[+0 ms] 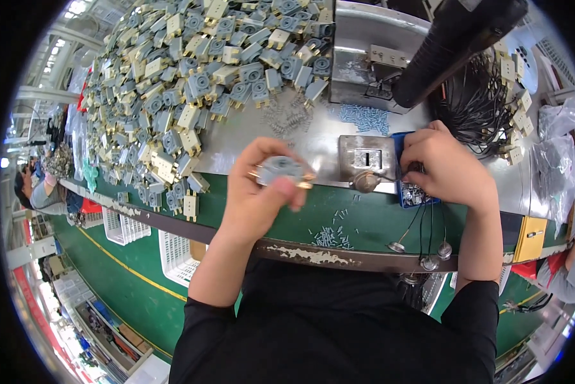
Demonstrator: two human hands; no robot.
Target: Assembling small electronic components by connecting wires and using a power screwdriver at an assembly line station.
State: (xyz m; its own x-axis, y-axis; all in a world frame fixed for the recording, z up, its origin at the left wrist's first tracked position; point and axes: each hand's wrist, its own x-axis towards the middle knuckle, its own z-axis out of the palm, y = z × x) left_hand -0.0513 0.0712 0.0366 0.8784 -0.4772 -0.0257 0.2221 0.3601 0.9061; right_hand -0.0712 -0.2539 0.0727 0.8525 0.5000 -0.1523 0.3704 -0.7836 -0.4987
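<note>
- Progress: one grey module (280, 168) in work, my read partway; module heap (198, 83) fills table's (220, 144) far-left corner, can't tell done from undone.
- Left hand (252, 201) grips the grey module above table's front edge.
- Right hand (450, 168) dips into blue tray (397, 142), right of it, well apart; fingertips' hold unclear, can't tell.

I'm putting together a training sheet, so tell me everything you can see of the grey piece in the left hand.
The grey piece has a boxy body, plastic by its look, with a round, ringed relief on its upper face and brass-coloured metal parts at both ends. The left hand holds it raised over the bench, thumb across its near edge, fingers around its far side. Blur hides finer detail.
</note>
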